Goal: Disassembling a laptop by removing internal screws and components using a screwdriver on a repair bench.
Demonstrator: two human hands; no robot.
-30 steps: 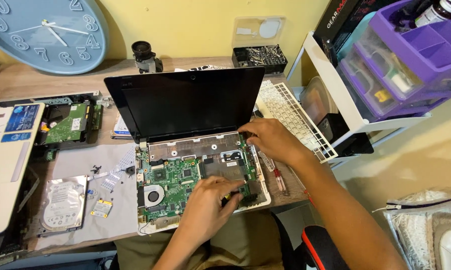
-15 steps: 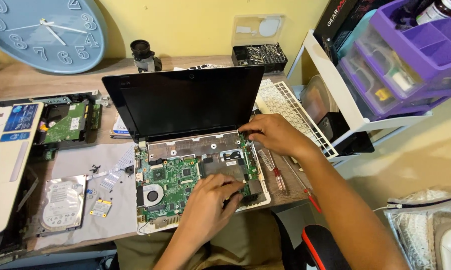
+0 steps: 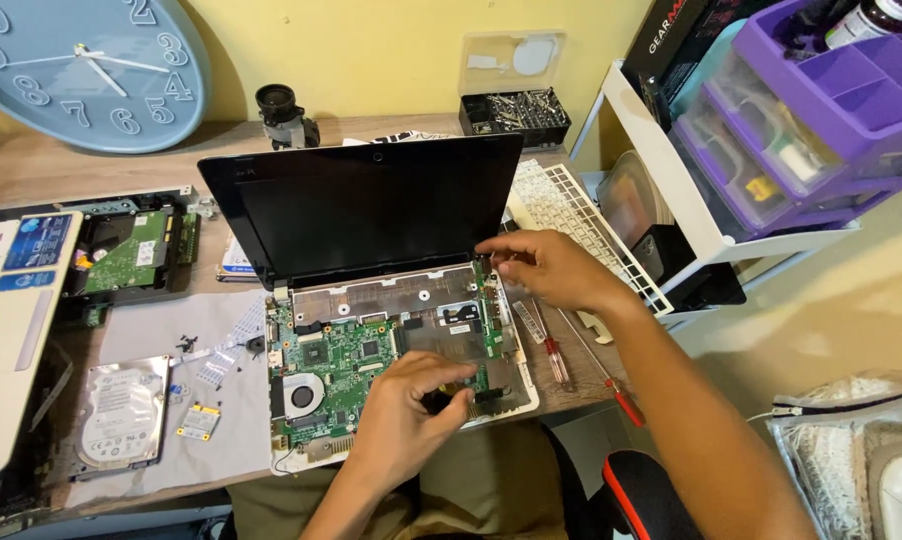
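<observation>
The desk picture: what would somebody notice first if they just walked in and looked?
First, the opened laptop in the middle of the desk, its black screen up and its green circuit board bare. The left hand pinches at the board's near right part, and the right hand touches the laptop's right hinge corner. A big blue wall clock leans at the back left, and purple drawers stand on the right.

Opened laptop [image 3: 371, 300] at centre of surface [image 3: 61, 165]. Hard drive [image 3: 121, 412] at 8 o'clock of it, circuit board [image 3: 131, 252] at 9, wall clock [image 3: 81, 70] at 10, bit case [image 3: 516, 110] at 1, keyboard [image 3: 581, 225] and screwdrivers [image 3: 556, 350] at 3.
</observation>
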